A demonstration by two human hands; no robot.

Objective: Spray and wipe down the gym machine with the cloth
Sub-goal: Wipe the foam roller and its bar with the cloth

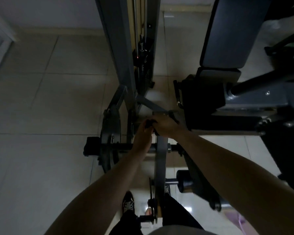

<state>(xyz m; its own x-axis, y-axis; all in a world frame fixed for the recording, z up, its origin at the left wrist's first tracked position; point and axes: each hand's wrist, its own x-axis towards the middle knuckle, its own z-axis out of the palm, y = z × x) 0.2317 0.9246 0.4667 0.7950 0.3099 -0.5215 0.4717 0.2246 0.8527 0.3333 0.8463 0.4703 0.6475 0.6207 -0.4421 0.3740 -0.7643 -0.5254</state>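
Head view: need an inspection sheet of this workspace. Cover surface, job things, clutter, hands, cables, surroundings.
Surface: pale tiled floor, dimly lit.
Job's things: grey gym machine; dark cloth bunched at the top of its lever arm; spray bottle: nothing seen.
Clutter: pinkish item on the floor at lower right, too blurred to identify.
Hands: left hand pinches the cloth; right hand curls over it on the machine.
Cables: machine cables run inside the upright column; loose leads: nothing seen.
Surroundings: padded bench to the right; wall behind; person's shoe below.
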